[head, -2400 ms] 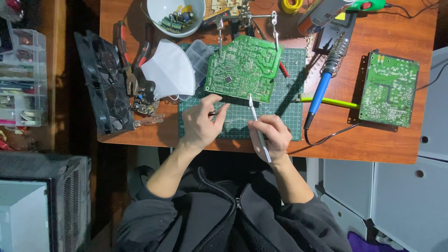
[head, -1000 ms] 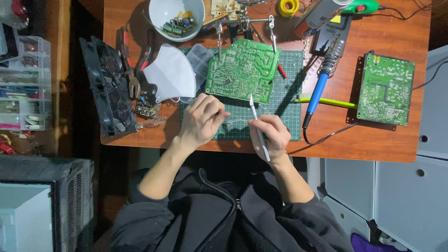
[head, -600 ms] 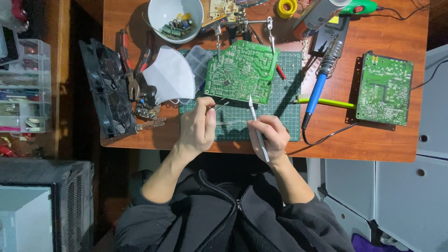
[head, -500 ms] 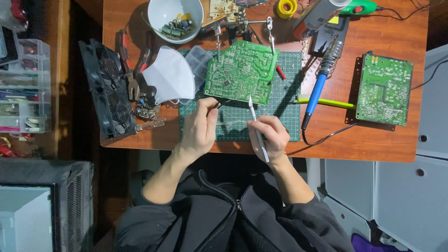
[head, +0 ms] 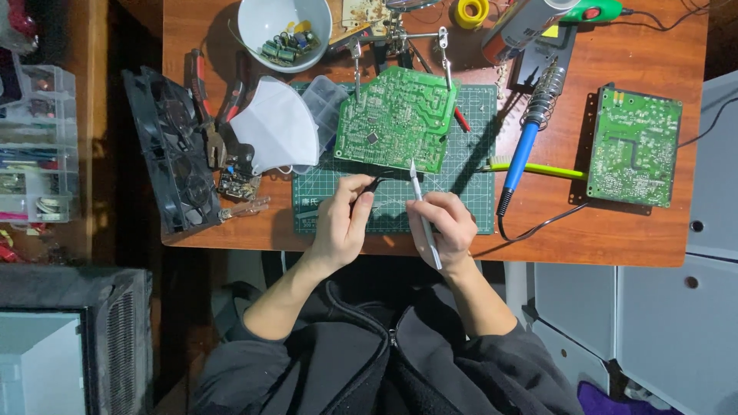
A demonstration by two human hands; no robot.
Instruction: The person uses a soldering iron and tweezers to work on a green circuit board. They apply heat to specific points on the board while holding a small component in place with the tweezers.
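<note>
A green circuit board [head: 396,117] hangs tilted in the clips of a helping-hand stand [head: 398,38] over a green cutting mat [head: 469,192]. My left hand [head: 342,223] rests on the mat below the board and pinches a small dark part near the board's lower edge. My right hand [head: 446,223] grips a slim white tool [head: 424,219] like a pen, its tip pointing up toward the board's bottom edge. Both hands sit close together at the table's front edge.
A soldering iron with a blue handle [head: 523,154] sits in its stand, right of the mat. A second green board [head: 634,146] lies far right. A white mask [head: 275,127], pliers [head: 206,107], a black fan [head: 165,150] and a white bowl of parts [head: 283,31] lie left.
My left hand has slid up from the mat's front toward the board's lower edge, fingers now pinched together. My right hand has held still with the white tool.
</note>
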